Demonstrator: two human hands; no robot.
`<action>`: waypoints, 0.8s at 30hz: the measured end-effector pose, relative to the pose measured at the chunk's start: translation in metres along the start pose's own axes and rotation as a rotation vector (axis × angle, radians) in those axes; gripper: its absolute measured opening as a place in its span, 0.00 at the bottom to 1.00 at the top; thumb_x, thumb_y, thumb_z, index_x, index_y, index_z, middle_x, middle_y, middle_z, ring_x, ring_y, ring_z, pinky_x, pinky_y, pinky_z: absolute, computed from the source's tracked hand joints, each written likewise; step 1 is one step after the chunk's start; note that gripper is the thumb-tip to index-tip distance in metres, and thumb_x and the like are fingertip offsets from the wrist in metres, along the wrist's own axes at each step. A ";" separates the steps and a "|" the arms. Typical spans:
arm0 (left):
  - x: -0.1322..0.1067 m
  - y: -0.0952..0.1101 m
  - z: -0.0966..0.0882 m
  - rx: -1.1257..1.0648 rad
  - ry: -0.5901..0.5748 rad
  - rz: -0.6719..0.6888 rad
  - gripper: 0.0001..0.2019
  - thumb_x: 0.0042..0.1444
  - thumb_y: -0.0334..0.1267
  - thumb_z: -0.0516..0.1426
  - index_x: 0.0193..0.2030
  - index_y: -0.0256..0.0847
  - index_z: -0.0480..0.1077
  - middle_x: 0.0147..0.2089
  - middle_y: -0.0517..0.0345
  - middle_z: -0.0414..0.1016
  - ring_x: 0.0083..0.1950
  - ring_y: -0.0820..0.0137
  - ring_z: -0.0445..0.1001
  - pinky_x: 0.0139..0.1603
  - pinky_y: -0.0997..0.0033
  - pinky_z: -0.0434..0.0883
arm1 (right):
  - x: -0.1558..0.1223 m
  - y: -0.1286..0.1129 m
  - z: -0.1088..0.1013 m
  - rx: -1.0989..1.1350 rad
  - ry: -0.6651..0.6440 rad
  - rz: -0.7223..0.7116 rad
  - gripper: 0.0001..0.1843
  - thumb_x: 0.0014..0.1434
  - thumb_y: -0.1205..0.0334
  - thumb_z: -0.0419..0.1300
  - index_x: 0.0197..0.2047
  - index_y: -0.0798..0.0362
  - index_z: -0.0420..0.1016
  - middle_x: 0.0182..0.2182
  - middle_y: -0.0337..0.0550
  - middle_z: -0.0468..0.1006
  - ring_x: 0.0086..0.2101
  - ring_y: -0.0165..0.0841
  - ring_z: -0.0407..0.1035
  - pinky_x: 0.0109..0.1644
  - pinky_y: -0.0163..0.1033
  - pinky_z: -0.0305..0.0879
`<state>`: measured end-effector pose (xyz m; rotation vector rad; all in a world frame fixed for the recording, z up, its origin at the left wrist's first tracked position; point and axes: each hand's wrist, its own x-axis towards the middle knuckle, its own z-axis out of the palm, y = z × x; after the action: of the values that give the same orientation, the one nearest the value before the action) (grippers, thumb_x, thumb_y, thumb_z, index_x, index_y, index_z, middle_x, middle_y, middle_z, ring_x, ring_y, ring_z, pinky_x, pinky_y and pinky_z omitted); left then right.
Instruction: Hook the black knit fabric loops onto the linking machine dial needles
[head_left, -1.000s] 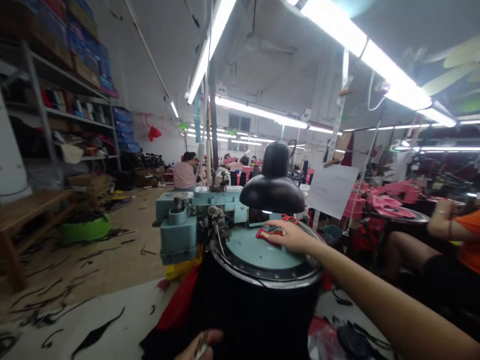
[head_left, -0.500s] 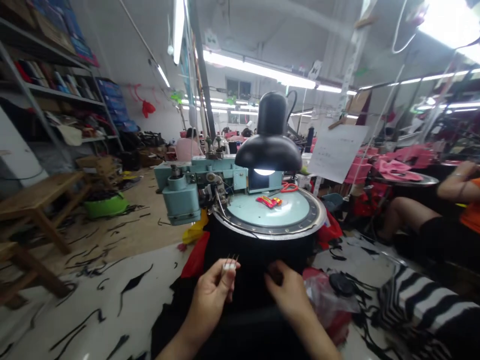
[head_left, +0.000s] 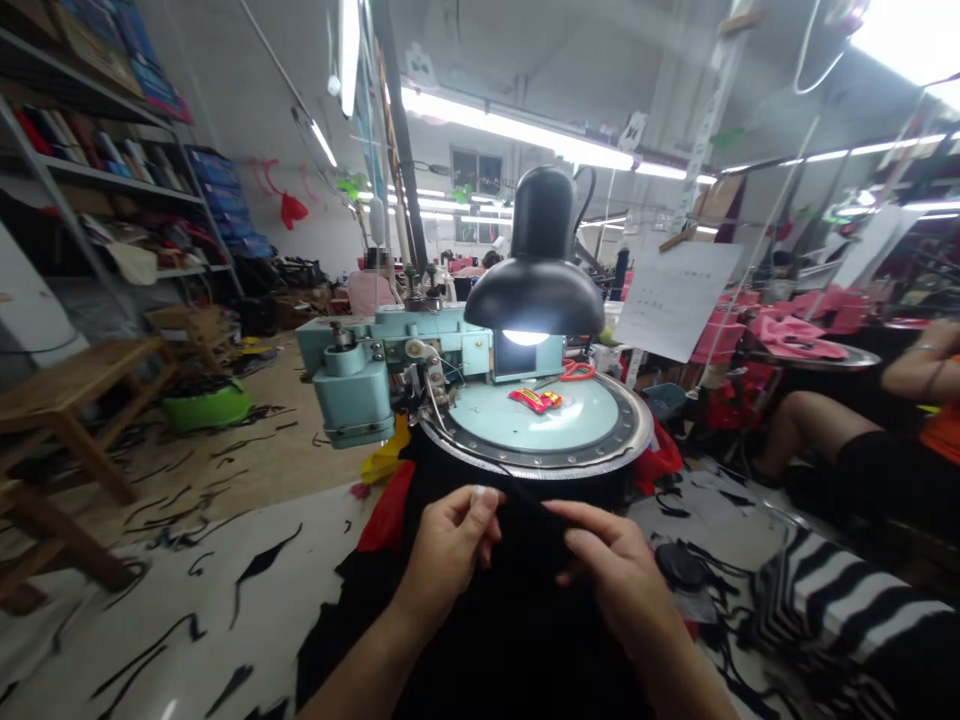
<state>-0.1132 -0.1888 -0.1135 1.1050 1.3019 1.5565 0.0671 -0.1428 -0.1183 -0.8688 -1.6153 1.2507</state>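
Observation:
Both my hands are in front of a round linking machine (head_left: 480, 425), close below its toothed rim. My left hand (head_left: 454, 540) is closed in a pinch at the edge of the black fabric (head_left: 517, 620); something white shows at its thumb tip. My right hand (head_left: 619, 560) pinches the same black fabric a little to the right, index finger and thumb closed on it. The fabric hangs from the rim and spreads down over my lap, its folds hard to make out in the dark. A thin black edge runs from the rim down between my hands.
On the dial lie red-wrapped packets (head_left: 534, 400) and red-handled scissors (head_left: 576, 372), under a black lamp (head_left: 536, 295). A teal motor housing (head_left: 352, 400) juts out left. Striped cloth (head_left: 862, 600) is at the right, near a seated person's leg. Black scraps litter the floor.
My hands have risen toward the rim and come closer together. My right hand has taken hold of the black fabric. Thin pins seen at my left fingertips no longer show.

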 end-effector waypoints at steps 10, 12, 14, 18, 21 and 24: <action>0.017 -0.016 -0.008 -0.054 -0.053 -0.081 0.23 0.56 0.58 0.61 0.36 0.35 0.72 0.21 0.64 0.67 0.17 0.80 0.59 0.16 0.80 0.57 | 0.015 -0.017 0.024 -0.321 0.234 -0.433 0.14 0.64 0.58 0.59 0.35 0.53 0.85 0.29 0.44 0.84 0.29 0.36 0.78 0.36 0.36 0.72; 0.015 -0.015 -0.008 -0.039 -0.048 -0.077 0.24 0.55 0.59 0.61 0.37 0.35 0.73 0.21 0.64 0.67 0.16 0.80 0.58 0.16 0.80 0.55 | 0.016 -0.022 0.023 -0.381 0.237 -0.430 0.17 0.65 0.57 0.57 0.31 0.54 0.84 0.23 0.41 0.80 0.24 0.33 0.74 0.31 0.34 0.68; 0.012 -0.015 -0.006 -0.037 -0.046 -0.074 0.25 0.56 0.60 0.60 0.37 0.35 0.73 0.21 0.64 0.67 0.16 0.80 0.57 0.15 0.80 0.54 | 0.015 -0.025 0.022 -0.393 0.228 -0.404 0.21 0.66 0.55 0.55 0.28 0.54 0.82 0.20 0.39 0.75 0.22 0.31 0.69 0.28 0.33 0.64; 0.013 -0.015 -0.001 -0.016 -0.075 -0.063 0.26 0.55 0.61 0.60 0.35 0.35 0.74 0.20 0.63 0.66 0.16 0.81 0.57 0.15 0.81 0.53 | 0.008 -0.015 0.006 -0.384 0.339 -0.271 0.15 0.61 0.53 0.60 0.30 0.52 0.81 0.26 0.42 0.79 0.29 0.35 0.73 0.34 0.35 0.68; 0.022 -0.010 -0.003 0.028 -0.126 -0.085 0.27 0.53 0.62 0.61 0.34 0.34 0.74 0.21 0.62 0.68 0.16 0.80 0.59 0.15 0.81 0.54 | -0.005 0.001 -0.016 -0.341 0.346 -0.072 0.09 0.50 0.54 0.67 0.28 0.52 0.80 0.26 0.43 0.79 0.27 0.37 0.73 0.30 0.36 0.70; 0.022 -0.001 -0.004 0.051 -0.141 -0.158 0.29 0.50 0.64 0.61 0.34 0.34 0.73 0.21 0.60 0.70 0.16 0.79 0.61 0.15 0.80 0.58 | -0.015 0.005 -0.023 -0.085 0.185 0.055 0.10 0.53 0.53 0.64 0.32 0.51 0.80 0.27 0.41 0.78 0.23 0.33 0.71 0.24 0.34 0.68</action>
<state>-0.1229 -0.1690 -0.1124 1.0953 1.3058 1.3125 0.0941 -0.1469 -0.1245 -1.0569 -1.5139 1.1114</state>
